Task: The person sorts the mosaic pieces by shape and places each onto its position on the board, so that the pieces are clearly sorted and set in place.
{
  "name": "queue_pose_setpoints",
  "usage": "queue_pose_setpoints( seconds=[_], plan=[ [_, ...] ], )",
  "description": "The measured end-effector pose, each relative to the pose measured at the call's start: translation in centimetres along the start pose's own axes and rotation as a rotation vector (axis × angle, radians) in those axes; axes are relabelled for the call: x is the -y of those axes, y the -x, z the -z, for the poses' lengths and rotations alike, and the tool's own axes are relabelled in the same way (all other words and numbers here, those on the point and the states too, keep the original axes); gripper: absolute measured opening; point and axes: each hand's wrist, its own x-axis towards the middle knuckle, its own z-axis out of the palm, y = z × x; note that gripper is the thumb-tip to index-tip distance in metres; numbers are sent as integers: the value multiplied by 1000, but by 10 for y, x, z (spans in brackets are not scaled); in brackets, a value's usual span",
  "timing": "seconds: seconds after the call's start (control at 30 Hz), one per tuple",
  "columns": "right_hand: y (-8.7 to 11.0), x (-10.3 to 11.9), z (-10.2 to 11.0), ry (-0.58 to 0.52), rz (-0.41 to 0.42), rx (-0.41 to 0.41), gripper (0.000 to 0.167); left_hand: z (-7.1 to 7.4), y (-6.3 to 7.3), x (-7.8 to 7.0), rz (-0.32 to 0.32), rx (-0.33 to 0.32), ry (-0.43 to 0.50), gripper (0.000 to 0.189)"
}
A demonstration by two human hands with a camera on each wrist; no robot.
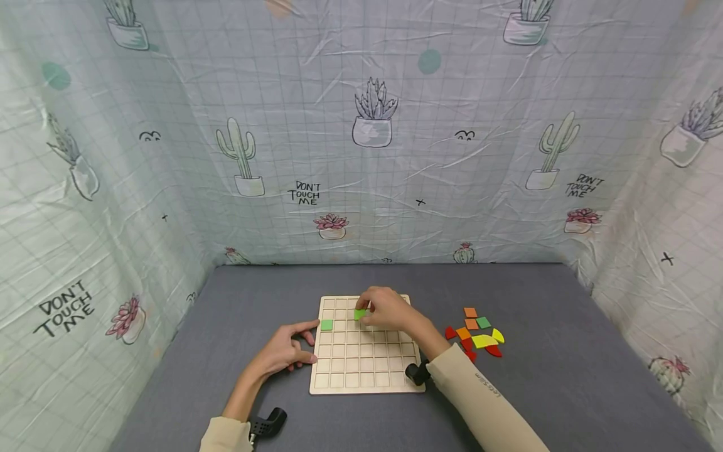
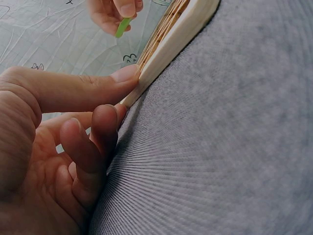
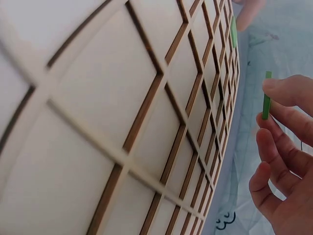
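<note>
A pale wooden grid board (image 1: 351,364) lies flat on the table. My left hand (image 1: 285,348) is at its left side, thumb and index finger set apart and both touching the edge; in the left wrist view the thumb (image 2: 88,90) presses on the board's rim. Over the far rows my right hand (image 1: 388,309) pinches a light green tile (image 1: 359,314) between thumb and fingers. The right wrist view shows that tile (image 3: 266,98) edge-on, raised off the grid. A green square tile (image 1: 326,324) sits in a left-column cell near my left index fingertip.
Right of the board lies a loose group of pieces: orange squares (image 1: 471,312), a green tile (image 1: 483,322), yellow pieces (image 1: 484,341) and red pieces (image 1: 493,351). A dark grey cloth (image 1: 254,295) covers the table. A printed curtain (image 1: 373,176) encloses the back and sides.
</note>
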Motion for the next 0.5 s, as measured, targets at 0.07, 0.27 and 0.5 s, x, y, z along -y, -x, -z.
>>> queue_pose_setpoints(
  seconds=[0.07, 0.27, 0.5],
  plan=[
    [-3, 2, -2, 12, -3, 2, 18, 0, 0, 0, 1, 1, 0, 82],
    [-10, 9, -7, 11, 1, 9, 19, 0, 0, -1, 8, -6, 4, 82],
    [-16, 14, -15, 23, -10, 31, 20, 0, 0, -1, 15, -6, -3, 82]
  ],
)
